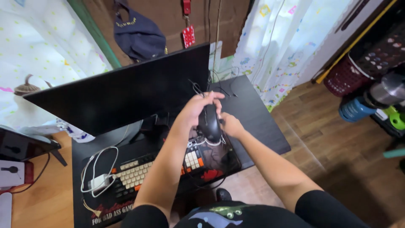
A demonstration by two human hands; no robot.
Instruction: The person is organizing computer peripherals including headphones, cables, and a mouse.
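Note:
A black computer mouse is held up in the air above the desk, between both of my hands. My left hand wraps over its top and far end. My right hand grips its right side. The mouse's cable trails off toward the back of the desk. Below the hands lies a keyboard with cream, black and orange keys on a black desk mat. A large dark monitor stands behind the keyboard, its screen off.
A white charger with a coiled white cable lies left of the keyboard. The black desk ends at the right over a wooden floor. Curtains, a hanging dark bag, a red basket and bottles stand around.

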